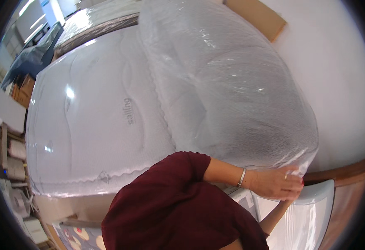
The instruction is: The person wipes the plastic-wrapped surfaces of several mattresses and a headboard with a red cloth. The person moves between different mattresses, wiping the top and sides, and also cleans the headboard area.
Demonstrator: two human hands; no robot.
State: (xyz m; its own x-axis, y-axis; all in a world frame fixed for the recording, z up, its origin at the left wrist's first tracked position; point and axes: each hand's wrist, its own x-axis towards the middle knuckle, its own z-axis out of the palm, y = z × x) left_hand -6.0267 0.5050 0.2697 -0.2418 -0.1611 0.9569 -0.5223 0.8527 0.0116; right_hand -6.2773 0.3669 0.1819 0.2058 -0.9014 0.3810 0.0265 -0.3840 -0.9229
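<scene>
Lower right: left hand [279, 182], silver bracelet at wrist, fingers closed on clear bubble-wrap sheet [228, 83] bulging across centre-right over plastic-wrapped white mattress [95, 121]. Right hand's state hidden behind it. Brown cardboard sheet [257, 16] at top.

We see a flat cardboard sheet [257, 16] leaning at the top against a plain white wall [332, 71]. At far left, stacked cardboard boxes [23, 91] sit beside a dark covered bundle [34, 56]. Lower left shows cluttered shelves [9, 158] with pale items. A brown wooden rail [341, 171] runs at right, and a patterned rug [76, 237] lies at the bottom.
</scene>
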